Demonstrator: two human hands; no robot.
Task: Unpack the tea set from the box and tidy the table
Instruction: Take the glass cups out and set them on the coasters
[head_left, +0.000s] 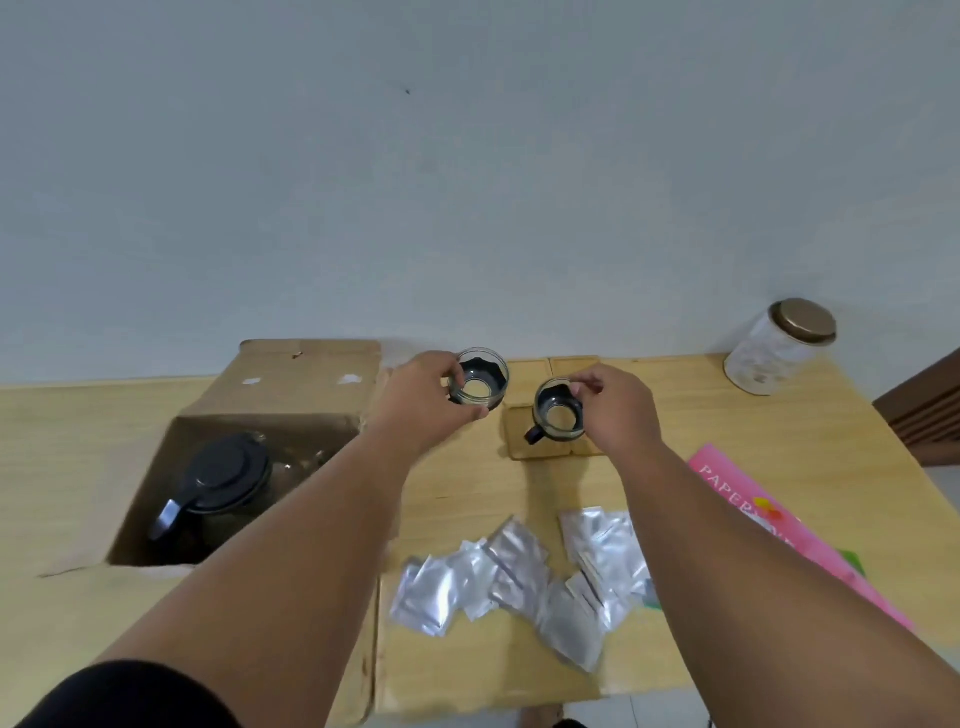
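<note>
A: Start from the big things. Your table (727, 431) fills the lower half of the frame, and the open box (291, 384) sits at centre left, flaps spread. The teapot (221, 488) is inside it, lid on, handle toward the lower left, so the unpacking looks part done.

B: And my hands?

A: Both are at centre frame. Your left hand (421, 400) is closed around the rim of one cup (480, 376), which seems lifted just beyond the box's right flap. Your right hand (618, 410) pinches the rim of the other cup (556, 413), which is over or on the small wooden coasters (545, 447); I cannot tell whether it has touched down.

B: How do I set them down well?

A: They are glass, so lower each one straight and let go only once the base sits flat. I'd keep the two cups apart as they come down, and turn the handles the same way.

B: What's around me?

A: A pink packet (769, 519) lies along the right edge. The jar (779, 345) with a brown lid stands at upper right, well clear. Foil sachets (519, 577) are scattered at lower centre, under your forearms. Mind those when you draw back; a sleeve or wrist could sweep them off the near edge. They need gathering too.
</note>
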